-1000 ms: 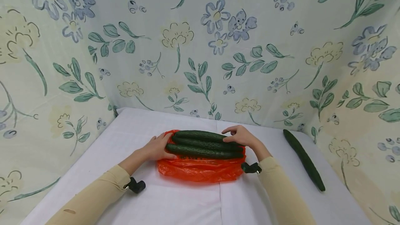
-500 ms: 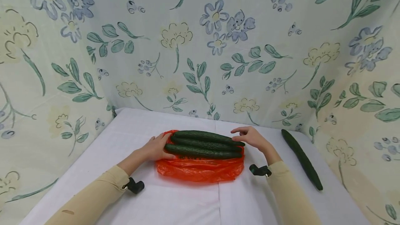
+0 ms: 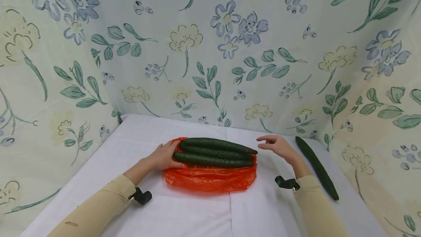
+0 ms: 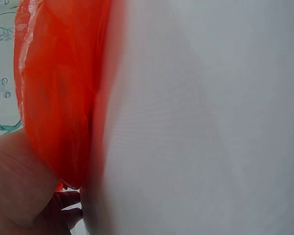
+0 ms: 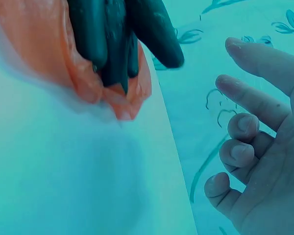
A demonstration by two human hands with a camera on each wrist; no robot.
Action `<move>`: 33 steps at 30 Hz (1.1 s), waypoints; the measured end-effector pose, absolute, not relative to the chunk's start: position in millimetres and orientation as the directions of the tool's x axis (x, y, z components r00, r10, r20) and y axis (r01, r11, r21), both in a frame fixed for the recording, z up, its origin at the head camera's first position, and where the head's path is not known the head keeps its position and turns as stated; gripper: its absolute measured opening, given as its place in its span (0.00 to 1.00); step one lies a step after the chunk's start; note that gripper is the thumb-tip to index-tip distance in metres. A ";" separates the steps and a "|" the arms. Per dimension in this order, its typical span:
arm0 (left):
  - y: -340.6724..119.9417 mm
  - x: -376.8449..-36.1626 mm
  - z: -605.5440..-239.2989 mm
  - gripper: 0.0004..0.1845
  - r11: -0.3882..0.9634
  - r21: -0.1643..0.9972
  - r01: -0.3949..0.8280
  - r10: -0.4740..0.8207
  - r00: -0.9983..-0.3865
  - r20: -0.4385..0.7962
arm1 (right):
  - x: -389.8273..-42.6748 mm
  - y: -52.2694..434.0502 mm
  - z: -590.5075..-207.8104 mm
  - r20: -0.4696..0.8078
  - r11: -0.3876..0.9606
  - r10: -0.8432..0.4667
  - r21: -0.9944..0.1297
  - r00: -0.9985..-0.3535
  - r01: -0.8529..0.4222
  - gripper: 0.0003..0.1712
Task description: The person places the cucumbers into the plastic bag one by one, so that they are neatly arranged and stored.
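Three long dark green cucumbers [image 3: 213, 153] show side by side on top of a red plastic bag [image 3: 210, 180] on the table. In the right wrist view their ends poke out of the bag's opening [image 5: 125, 108], with part of another cucumber between them. My left hand [image 3: 165, 155] grips the left end of the bag, thumb on the near side and fingers on the far side. The left wrist view shows red plastic beside the palm [image 4: 19, 176]. My right hand [image 3: 277, 147] hovers right of the cucumber ends, holding nothing, fingers loosely bent and apart from the bag.
A single cucumber [image 3: 317, 168] lies slantwise on the right side of the white-covered table [image 3: 197, 215], beyond my right forearm. Floral curtain [image 3: 204, 46] hangs behind the table and along both sides.
My right hand has moved right, off the cucumbers' right end and into the space beside them. My left hand, the bag and the cucumbers stay where they were.
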State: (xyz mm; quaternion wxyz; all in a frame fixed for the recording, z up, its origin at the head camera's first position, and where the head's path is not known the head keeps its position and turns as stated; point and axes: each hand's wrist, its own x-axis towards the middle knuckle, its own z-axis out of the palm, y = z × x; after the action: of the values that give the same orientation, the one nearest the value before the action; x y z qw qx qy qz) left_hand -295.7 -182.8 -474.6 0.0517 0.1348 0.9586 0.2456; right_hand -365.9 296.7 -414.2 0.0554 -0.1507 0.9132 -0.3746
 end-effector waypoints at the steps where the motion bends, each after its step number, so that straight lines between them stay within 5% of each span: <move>1: -182.9 -295.7 -474.5 0.60 0.843 0.484 0.236 0.286 -0.958 -0.031 | -365.1 300.6 -414.3 0.011 0.679 -0.305 -0.699 -0.952 -0.226 0.29; 33: -183.0 -297.7 -475.1 0.60 0.840 0.487 0.240 0.296 -0.954 -0.041 | -326.3 414.9 -421.6 0.023 0.737 0.005 -0.676 -1.000 -0.012 0.41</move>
State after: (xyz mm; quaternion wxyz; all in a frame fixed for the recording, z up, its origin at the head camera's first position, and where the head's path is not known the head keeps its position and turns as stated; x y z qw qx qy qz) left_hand -297.7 -183.0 -475.1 0.0572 0.1398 0.9574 0.2459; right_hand -326.3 414.9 -421.6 -0.0117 -0.0019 0.9318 -0.3628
